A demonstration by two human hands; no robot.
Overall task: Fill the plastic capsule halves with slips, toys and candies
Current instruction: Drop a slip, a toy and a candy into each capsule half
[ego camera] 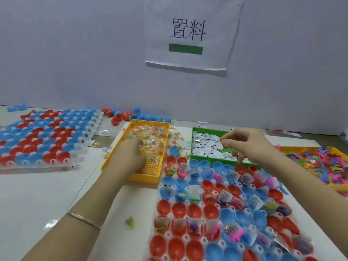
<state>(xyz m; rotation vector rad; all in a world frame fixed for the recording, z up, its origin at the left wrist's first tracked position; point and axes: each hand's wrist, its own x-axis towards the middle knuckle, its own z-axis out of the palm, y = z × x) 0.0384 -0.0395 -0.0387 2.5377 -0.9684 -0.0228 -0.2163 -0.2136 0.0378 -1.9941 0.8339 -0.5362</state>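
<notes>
Red and blue capsule halves [194,210] fill a clear moulded tray at the lower right of the frame, open side up. Many already carry a slip or a small bright toy, while others sit bare. Just above it, at centre, stands a green tray [211,162] of white slips [205,146]. The person's right hand [244,144] hangs over this tray, thumb and forefinger pressed together at the tip above the paper and the other fingers bent downward. Whether a slip sits in that pinch cannot be told. The nearest capsule halves lie directly below and in front of this hand.

Left of centre, the left hand [130,153] reaches into a yellow tray [146,178] of wrapped candies [150,136]. Its fingers are bent down among them with the tips hidden, so it cannot be told whether it has hold of any. A thin bracelet [84,220] circles that wrist. The capsule tray lies just to the right of this arm, and one stray candy [130,221] rests on the white table [37,194] between the two.

At the right edge, a second yellow tray [293,147] holds a heap of coloured toys [320,162]. A second tray of capsules [41,136] lies at the left edge, with loose capsules [120,117] along the wall behind it. A paper sign [188,32] hangs at top centre.
</notes>
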